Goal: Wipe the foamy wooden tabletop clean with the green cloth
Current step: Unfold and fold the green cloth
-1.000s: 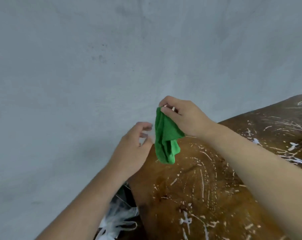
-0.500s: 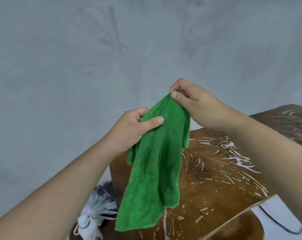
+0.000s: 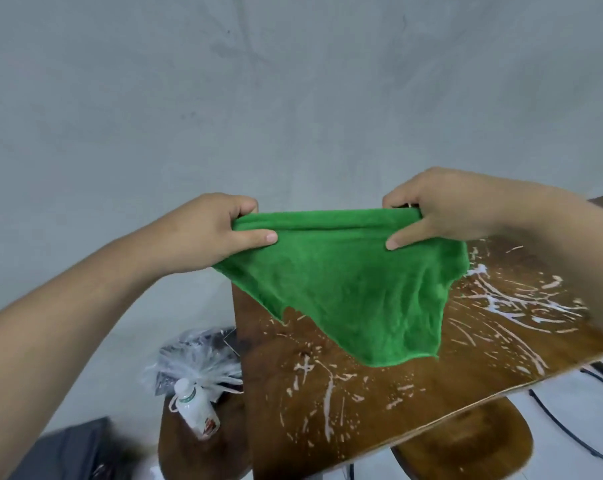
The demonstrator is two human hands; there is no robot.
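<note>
The green cloth (image 3: 348, 282) hangs spread out in the air above the wooden tabletop (image 3: 362, 403), held taut along its top edge. My left hand (image 3: 217, 230) pinches the cloth's upper left corner and my right hand (image 3: 442, 209) pinches the upper right corner. The lower part of the cloth droops toward the table without touching it, as far as I can tell. White foam streaks and splatters cover the brown tabletop, densest at the right side.
A grey wall fills the background. Left of the table, a lower wooden stool (image 3: 196, 452) bears a small plastic bottle (image 3: 196, 410) and a clear plastic bag (image 3: 196, 358). Another round stool (image 3: 466, 445) sits under the table's front edge. Black cables (image 3: 570, 424) lie on the floor at right.
My hands have pulled apart and stretched the bunched, dangling cloth out flat between them. The view has tilted down, showing more of the tabletop and stools.
</note>
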